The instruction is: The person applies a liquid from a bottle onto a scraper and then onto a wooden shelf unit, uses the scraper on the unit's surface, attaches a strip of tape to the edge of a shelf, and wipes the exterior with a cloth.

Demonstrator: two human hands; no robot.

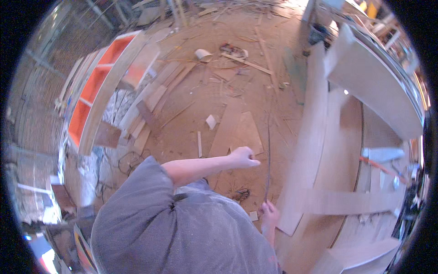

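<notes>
My left arm reaches across my front, and my left hand [243, 157] is closed in a loose fist above the floor. Its thumb points right; whatever the curled fingers may hold is hidden. Lower and to the right, my right hand [270, 212] has its fingers closed at the near end of a long, thin dark strip [268, 160]. That strip runs away from me over the floor, left of a long pale board [308, 150]. Beneath my left hand lie flat wooden panels [228, 125].
A cabinet frame with orange compartments [93, 84] stands at the left beside stacked planks [155, 93]. On the right are a large pale panel [374, 77] and a crosswise board [351, 202]. A white bucket [203, 55] and wood scraps lie farther off.
</notes>
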